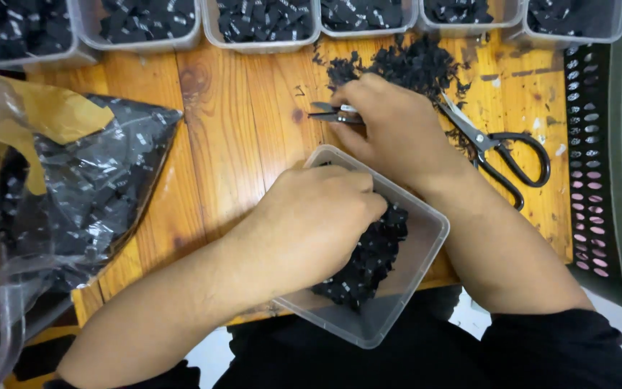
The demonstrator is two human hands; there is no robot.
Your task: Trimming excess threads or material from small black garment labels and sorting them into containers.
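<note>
A: Head view first. Left hand where?

B: Down in the clear tub at the near edge of the counter, fingers curled and pressed together over the black pieces. Whether pinching one, cannot tell; fingertips hidden under the knuckles.

A: Right hand?

B: Just beyond the tub's far corner, fingers closed around small snips. Blades lying level, long axis running left-right, tips pointing left, away from the tub.

A: So which way from the snips to the pieces?

B: Toward the body and slightly right, close by. Left hand already touching them; right hand nearer the loose black heap behind it.

A: Anything else about?

B: Big scissors flat to the right, handles toward the green crate. Row of bins along the far edge, plastic bag of more pieces at left.
</note>
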